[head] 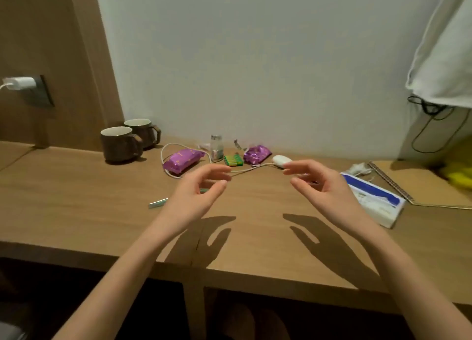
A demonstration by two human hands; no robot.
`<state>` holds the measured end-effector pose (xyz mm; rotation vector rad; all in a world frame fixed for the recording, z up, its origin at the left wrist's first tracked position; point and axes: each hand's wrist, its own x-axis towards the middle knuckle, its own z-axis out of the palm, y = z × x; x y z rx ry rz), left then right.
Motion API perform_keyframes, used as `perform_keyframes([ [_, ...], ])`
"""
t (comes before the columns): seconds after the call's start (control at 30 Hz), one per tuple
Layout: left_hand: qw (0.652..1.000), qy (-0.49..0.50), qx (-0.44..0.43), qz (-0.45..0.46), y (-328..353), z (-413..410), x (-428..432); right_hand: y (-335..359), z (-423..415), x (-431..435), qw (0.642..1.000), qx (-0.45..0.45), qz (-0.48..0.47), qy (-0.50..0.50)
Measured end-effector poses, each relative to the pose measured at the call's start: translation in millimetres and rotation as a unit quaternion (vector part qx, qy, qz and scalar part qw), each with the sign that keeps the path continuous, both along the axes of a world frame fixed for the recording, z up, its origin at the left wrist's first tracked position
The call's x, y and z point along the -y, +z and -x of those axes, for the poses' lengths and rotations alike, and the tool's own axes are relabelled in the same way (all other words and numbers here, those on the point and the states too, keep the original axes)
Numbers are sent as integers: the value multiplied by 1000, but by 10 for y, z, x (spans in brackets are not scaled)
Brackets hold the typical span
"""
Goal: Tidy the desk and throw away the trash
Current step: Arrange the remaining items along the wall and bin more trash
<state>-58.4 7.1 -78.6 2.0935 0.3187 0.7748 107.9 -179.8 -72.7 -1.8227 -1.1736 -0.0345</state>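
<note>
**Hands poised over the cable, nothing lifted yet**

Both hands hover above the desk (76, 212), fingers loosely spread and empty: the left hand (201, 186) near the middle, the right hand (316, 184) to its right. Between and just beyond them runs the white cable (245, 170), looping left around a purple packet (182, 160) and ending at a white charger (281, 161). A second packet (256, 154), batteries (233, 160), a jar (216, 148) and two mugs (122, 143) sit far; a tissue box (375, 199) lies right. Likely next: pinch the cable and coil it, freeing the packet.
</note>
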Motion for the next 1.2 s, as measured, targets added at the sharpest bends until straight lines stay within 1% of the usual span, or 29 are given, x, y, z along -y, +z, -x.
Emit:
perform_keyframes([
  [0.07,1000,-12,-6,-13,-78,-269,12,-102,-268,146,993,72,36,-87],
  [0.1,1000,-17,-13,-18,-130,-398,15,-152,-391,224,983,108,64,-131],
  [0.17,999,-17,-28,-15,-236,-641,31,-245,-621,376,956,161,127,-209],
  [0.23,999,-15,-44,-19,-346,-865,45,-311,-812,514,926,181,197,-267],
  [0.33,996,-11,-56,-66,-456,-1163,53,-380,-1051,669,898,138,290,-301],
  [0.43,990,-8,-64,-124,-491,-1386,41,-415,-1267,762,888,76,349,-288],
  [0.53,984,-6,-68,-163,-538,-1573,-5,-444,-1424,794,886,37,376,-267],
  [0.6,983,6,-65,-174,-580,-1699,-71,-466,-1475,789,890,34,371,-264],
  [0.73,976,65,-46,-202,-676,-1919,-263,-474,-1446,769,896,66,346,-270],
  [0.9,967,107,-72,-222,-719,-2076,-444,-413,-1335,718,910,106,318,-242],
  [0.97,962,113,-84,-233,-719,-2137,-505,-362,-1299,663,923,120,290,-224],
  [1.07,956,117,-95,-252,-711,-2210,-571,-223,-1316,527,945,130,219,-206],
  [1.13,945,119,-105,-287,-728,-2250,-611,-127,-1393,375,950,137,189,-209],
  [1.2,937,123,-113,-306,-759,-2281,-657,-60,-1532,180,950,136,178,-217],
])
